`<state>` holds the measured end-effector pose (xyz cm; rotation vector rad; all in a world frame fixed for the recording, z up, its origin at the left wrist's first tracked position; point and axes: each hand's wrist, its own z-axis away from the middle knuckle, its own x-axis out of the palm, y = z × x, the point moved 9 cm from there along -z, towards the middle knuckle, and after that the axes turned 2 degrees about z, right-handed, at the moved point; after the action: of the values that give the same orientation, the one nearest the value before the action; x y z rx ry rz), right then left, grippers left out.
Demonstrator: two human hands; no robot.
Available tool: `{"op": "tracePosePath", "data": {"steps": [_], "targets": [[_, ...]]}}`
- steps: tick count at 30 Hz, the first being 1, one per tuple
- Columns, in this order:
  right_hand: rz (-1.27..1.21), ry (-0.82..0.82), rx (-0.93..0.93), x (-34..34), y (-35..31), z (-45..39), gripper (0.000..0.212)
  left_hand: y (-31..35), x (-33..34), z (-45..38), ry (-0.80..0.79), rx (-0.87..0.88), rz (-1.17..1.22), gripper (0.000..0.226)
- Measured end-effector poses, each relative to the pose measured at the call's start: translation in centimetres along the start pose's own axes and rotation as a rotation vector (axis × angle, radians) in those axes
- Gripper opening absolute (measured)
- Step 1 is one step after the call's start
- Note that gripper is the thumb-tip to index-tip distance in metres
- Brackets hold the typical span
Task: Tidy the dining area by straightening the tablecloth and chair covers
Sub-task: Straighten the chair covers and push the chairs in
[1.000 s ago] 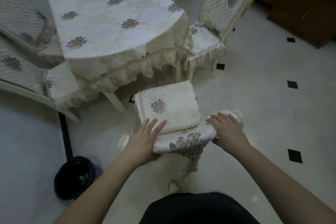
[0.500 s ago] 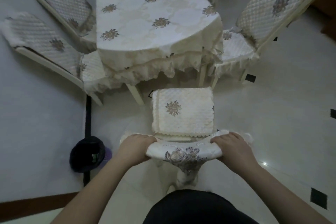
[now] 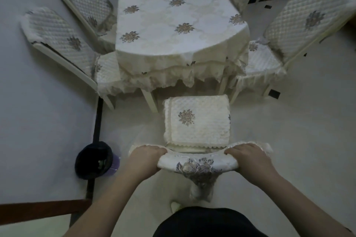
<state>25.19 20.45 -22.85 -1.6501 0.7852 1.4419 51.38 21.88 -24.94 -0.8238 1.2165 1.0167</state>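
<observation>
Where pale tiled floor [image 3: 289, 131] spreads, both grips [image 3: 146, 157] [image 3: 248, 157] clenched round chair cover [image 3: 198, 163]

Cream quilted chair cover [image 3: 198, 163] and tablecloth [image 3: 173, 25] bear grey-gold flower motifs.

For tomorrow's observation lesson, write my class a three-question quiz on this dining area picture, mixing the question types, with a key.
1. True or false: both hands grip the top of the nearest chair's backrest cover.
2. Multiple choice: where is the dark bin? A) on the table B) on the floor beside the left hand C) on the seat cushion
3. Fill in: the tablecloth and chair covers bear a ____ motif.

Key: 1 true: the left hand and right hand each curl their fingers over an end of it. 2 B. 3 floral.
</observation>
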Motion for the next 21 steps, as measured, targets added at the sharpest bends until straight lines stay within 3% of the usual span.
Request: {"op": "tracePosePath", "data": {"steps": [7, 14, 21], "targets": [[-0.045, -0.128, 0.051, -0.2, 1.6, -4.5, 0.022, -1.3, -0.6, -1.5, 0.000, -0.034, -0.003, 0.019], [0.070, -0.258, 0.057, -0.6, 2.8, -8.1, 0.030, -2.9, -2.1, -4.0, -0.065, -0.068, -0.012, 0.030], [0.033, -0.241, 0.092, -1.9, 6.0, -10.8, 0.029, -3.3, -4.1, -8.2, -0.128, -0.138, -0.039, 0.017]]}}
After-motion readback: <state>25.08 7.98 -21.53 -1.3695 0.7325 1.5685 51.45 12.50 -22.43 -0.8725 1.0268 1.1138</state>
